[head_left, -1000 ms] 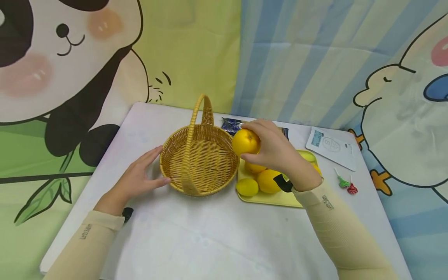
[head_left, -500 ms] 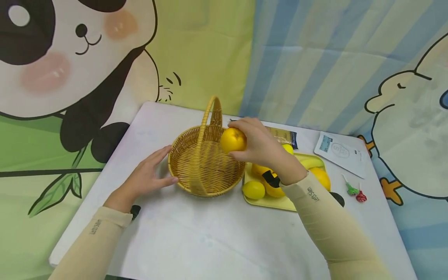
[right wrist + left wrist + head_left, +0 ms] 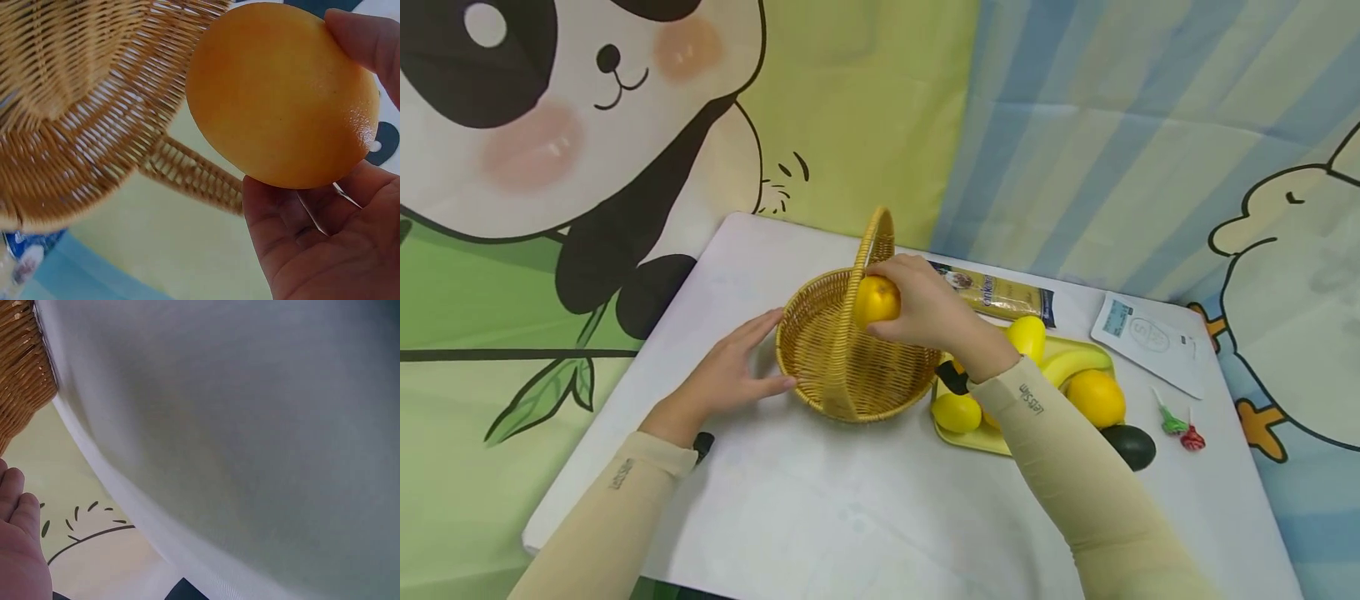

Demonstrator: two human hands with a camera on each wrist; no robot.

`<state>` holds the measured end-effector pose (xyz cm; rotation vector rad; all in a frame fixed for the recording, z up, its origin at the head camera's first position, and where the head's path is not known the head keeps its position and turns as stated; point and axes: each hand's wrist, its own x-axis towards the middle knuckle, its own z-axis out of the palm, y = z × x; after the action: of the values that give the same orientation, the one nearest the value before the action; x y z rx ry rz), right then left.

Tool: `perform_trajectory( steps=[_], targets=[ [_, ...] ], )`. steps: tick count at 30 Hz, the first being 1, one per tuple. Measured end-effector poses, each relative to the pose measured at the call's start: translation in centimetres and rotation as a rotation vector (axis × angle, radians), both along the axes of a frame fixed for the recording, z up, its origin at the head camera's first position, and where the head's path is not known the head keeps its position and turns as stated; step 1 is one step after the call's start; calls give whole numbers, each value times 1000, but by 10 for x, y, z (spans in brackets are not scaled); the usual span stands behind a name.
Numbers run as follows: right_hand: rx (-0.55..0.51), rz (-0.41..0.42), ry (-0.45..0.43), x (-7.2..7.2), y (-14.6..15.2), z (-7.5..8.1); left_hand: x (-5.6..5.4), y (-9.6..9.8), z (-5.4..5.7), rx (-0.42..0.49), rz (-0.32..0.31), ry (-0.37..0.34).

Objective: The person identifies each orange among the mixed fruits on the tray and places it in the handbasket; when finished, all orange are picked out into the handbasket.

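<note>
A round wicker basket (image 3: 816,387) with a tall arched handle (image 3: 842,375) stands on the white table. My right hand (image 3: 925,308) holds an orange (image 3: 878,302) between thumb and fingers, over the basket's right inner side, beside the handle. The right wrist view shows the orange (image 3: 281,94) gripped near the woven wall (image 3: 144,81). With extended fingers and thumb spread, my left hand (image 3: 726,379) is at the basket's left rim. In the left wrist view, fingertips (image 3: 25,512) appear just below the basket's side (image 3: 25,369). No fruit shows in the visible part of the basket.
Right of the basket, a yellow tray (image 3: 973,442) bears lemons (image 3: 957,413), a banana (image 3: 1078,362) and another orange (image 3: 1096,398). A dark avocado (image 3: 1127,447) lies at its corner. Behind are a pasta packet (image 3: 1000,293) and a flat white packet (image 3: 1150,342); lollipops (image 3: 1192,438) lie right.
My right hand has carried the orange leftward from beside the basket's right rim to over its inside. The left hand stays at the left rim. The head view has shifted.
</note>
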<state>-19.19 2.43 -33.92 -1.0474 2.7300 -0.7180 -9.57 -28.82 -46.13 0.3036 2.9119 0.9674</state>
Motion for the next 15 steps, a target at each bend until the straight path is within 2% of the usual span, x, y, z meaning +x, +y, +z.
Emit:
perform_trajectory(
  steps=[6, 11, 15],
  targets=[
    [2, 23, -39, -14, -23, -17, 0, -1, 0, 25, 2, -4],
    [-49, 25, -194, -21, -39, -27, 1, 0, 1, 43, -2, -7],
    [-71, 52, -251, -27, -49, -39, 2, 0, 3, 41, -5, -16]
  ],
)
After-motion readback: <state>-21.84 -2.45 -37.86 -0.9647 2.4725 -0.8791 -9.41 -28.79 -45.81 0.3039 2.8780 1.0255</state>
